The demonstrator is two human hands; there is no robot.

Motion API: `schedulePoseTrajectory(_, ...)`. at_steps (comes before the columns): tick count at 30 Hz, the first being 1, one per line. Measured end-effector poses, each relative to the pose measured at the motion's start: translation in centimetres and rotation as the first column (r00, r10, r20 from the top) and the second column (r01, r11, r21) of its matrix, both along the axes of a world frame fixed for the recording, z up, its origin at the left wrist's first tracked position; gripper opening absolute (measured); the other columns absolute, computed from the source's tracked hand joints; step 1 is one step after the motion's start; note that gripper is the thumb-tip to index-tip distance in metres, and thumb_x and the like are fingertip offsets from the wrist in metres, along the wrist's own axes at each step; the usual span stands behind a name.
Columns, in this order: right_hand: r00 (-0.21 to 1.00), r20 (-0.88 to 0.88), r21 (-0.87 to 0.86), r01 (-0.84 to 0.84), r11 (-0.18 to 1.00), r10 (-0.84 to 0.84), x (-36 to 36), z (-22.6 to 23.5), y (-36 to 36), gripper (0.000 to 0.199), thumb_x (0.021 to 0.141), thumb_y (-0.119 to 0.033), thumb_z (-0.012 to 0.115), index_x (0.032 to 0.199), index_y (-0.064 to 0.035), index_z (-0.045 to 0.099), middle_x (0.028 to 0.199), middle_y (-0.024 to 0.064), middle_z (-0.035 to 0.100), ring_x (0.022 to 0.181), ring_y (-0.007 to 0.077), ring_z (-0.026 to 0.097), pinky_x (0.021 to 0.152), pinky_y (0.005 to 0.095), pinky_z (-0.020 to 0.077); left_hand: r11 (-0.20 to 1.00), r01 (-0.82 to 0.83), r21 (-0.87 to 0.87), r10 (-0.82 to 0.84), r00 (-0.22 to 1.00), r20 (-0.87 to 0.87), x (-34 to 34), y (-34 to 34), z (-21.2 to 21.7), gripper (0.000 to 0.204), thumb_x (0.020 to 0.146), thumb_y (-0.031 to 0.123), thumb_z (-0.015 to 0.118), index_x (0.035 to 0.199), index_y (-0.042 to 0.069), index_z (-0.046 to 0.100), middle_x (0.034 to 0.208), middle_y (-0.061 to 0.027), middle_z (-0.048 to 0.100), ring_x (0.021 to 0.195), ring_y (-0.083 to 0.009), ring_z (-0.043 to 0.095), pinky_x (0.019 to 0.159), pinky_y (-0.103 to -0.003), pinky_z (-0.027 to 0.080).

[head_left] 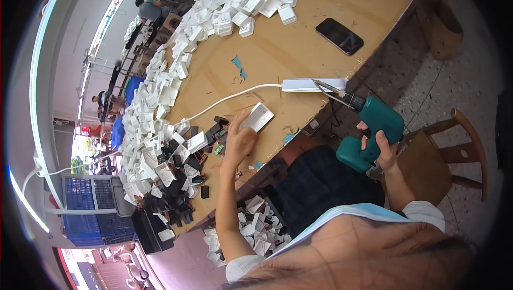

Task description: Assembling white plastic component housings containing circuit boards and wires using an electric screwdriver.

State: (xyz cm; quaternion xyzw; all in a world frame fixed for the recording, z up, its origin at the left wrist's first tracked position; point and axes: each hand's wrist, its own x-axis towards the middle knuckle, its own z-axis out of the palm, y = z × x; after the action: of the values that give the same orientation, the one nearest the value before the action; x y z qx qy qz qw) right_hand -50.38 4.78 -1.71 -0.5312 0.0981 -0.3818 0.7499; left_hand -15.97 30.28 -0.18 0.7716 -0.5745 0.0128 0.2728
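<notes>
Where the brown table [256,55] begins at left, white plastic casings [160,92] lie heaped from far to near, black plastic parts [173,183] mixed in at the near end. Left hand [239,143]: fingers curled, fingertips at the left side of a single open white casing [258,117] on the table; cannot tell whether they pinch it. To its right, a white power strip [302,85], white cable [230,98] running left to the heap. Farther off, a black smartphone [340,36]. Teal pistol-grip power tool [382,118]: grasped by the right hand [386,152], metal tip [332,90] crossing the strip in view, contact unclear. At right: wooden chair [473,153].
</notes>
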Motion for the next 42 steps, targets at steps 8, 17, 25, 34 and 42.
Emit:
schedulePoseTrajectory(8,1.000,0.012,-0.019,0.029,0.999,-0.029,0.0,0.5,1.7,0.043,0.106,-0.032,0.050,0.121,0.0074,0.058,0.114,0.0206,0.061,0.090,0.0211,0.062,0.063,0.0306,0.0540,0.965,-0.198,-0.169,0.189,0.980,-0.067,1.0,0.7,-0.9,0.037,0.086,0.018,0.078,0.112,0.003,0.056,0.149,-0.0180,0.052,0.133,-0.0387,0.051,0.106,-0.050,0.043)
schedulePoseTrajectory(17,0.999,-0.006,-0.051,0.031,0.998,-0.032,0.7,0.4,1.7,0.042,0.106,-0.032,0.051,0.121,0.0063,0.058,0.116,0.0203,0.061,0.075,0.0167,0.059,0.061,0.0278,0.0512,0.780,-0.618,0.102,0.622,0.783,-0.013,8.0,3.6,1.0,0.038,0.089,0.013,0.076,0.126,0.010,0.064,0.105,-0.0166,0.068,0.088,-0.0256,0.069,0.080,-0.037,0.054)
schedulePoseTrajectory(25,0.999,0.023,-0.044,0.030,0.999,-0.029,0.6,-0.5,1.6,0.042,0.106,-0.034,0.050,0.120,0.0048,0.058,0.115,0.0194,0.060,0.075,0.0161,0.059,0.061,0.0274,0.0502,0.494,-0.534,-0.686,0.543,0.806,-0.236,3.6,5.5,3.6,0.031,0.094,-0.001,0.071,0.119,-0.004,0.053,0.116,-0.0130,0.061,0.096,-0.0159,0.067,0.084,-0.027,0.056)
schedulePoseTrajectory(34,0.996,0.046,-0.070,-0.078,0.994,0.082,1.3,-0.1,2.8,0.043,0.107,-0.035,0.048,0.123,0.0047,0.057,0.117,0.0188,0.059,0.084,0.0156,0.058,0.061,0.0268,0.0499,0.682,-0.730,0.045,0.724,0.683,0.092,4.9,12.3,-0.7,0.044,0.094,0.004,0.071,0.133,0.000,0.052,0.113,-0.0110,0.058,0.105,-0.0184,0.060,0.090,-0.031,0.054)
schedulePoseTrajectory(42,0.993,0.069,-0.071,-0.088,0.994,0.093,1.3,0.2,2.6,0.045,0.107,-0.038,0.048,0.123,0.0041,0.056,0.117,0.0178,0.058,0.088,0.0156,0.059,0.062,0.0265,0.0507,0.553,-0.626,-0.550,0.483,0.779,-0.399,2.9,6.5,6.3,0.023,0.102,0.004,0.060,0.121,-0.003,0.048,0.106,-0.0148,0.066,0.096,-0.0157,0.067,0.088,-0.028,0.053)
